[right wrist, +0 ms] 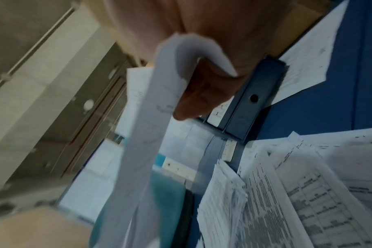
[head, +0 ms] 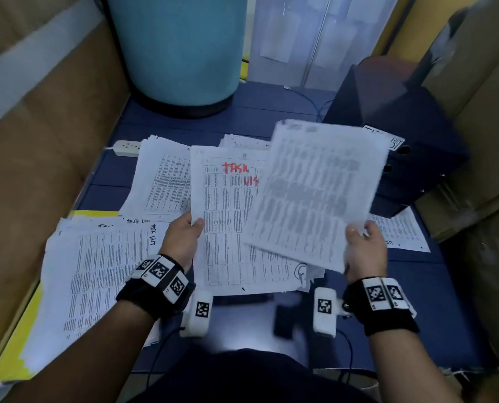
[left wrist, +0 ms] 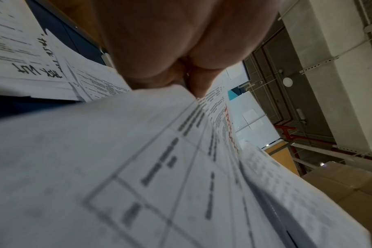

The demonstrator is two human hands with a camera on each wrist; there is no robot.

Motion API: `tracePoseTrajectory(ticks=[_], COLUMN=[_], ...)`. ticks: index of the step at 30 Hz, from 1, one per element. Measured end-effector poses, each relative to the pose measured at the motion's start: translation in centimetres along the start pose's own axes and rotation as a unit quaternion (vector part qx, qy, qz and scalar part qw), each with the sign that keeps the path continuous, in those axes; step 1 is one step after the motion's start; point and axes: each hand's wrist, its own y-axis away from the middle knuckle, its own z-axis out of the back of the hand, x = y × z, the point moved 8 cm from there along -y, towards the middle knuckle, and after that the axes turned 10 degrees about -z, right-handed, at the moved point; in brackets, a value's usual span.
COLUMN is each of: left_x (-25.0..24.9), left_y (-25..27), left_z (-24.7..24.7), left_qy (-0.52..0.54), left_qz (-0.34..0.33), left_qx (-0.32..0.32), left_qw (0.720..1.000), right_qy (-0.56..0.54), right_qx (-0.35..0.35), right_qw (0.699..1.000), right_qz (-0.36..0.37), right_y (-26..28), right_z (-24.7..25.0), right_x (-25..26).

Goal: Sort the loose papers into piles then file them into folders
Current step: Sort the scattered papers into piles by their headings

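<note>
At the left edge of the blue surface a pile of printed papers lies on a yellow folder, long axis running away from the person. The left hand pinches the left edge of a sheaf headed in red marker, thumb on top, long axis pointing away. The right hand grips the near right corner of a blurred lifted sheet, tilted up and leaning rightward, with dark blue binders lying at the far right corner.
</note>
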Motion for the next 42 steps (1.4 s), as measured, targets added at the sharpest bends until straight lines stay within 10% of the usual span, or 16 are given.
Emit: tracePoseTrajectory(ticks=[6,23,29,35,42], left_x=[0.6,2.9,4.0,6.4,5.9], left_y=[0.2,2.3,3.7,5.8,9.9], left_z=[0.7,0.5,5.1,12.9,23.2], left_qy=[-0.011,0.007,-0.234,-0.229,-0.207], left_qz=[0.003,0.034,-0.018,0.052,0.075], left_qx=[-0.008,0.009,-0.009,-0.109,-0.303], left_qw=[1.0,0.999,0.972,0.966,0.927], right_qy=[-0.109,0.1,0.107,0.271,0.311], right_qx=[-0.055,0.218,0.256,0.384,0.392], right_qw=[0.993,0.971,0.959,0.88,0.863], right_qz=[-0.002,-0.016,-0.056,-0.074,-0.068], right_y=[-0.7,4.5,6.8,11.1,16.5], right_z=[4.9,-6.5,-11.4,-18.5,-29.3], right_x=[-0.1,-4.5,-6.8,-9.9,-12.9])
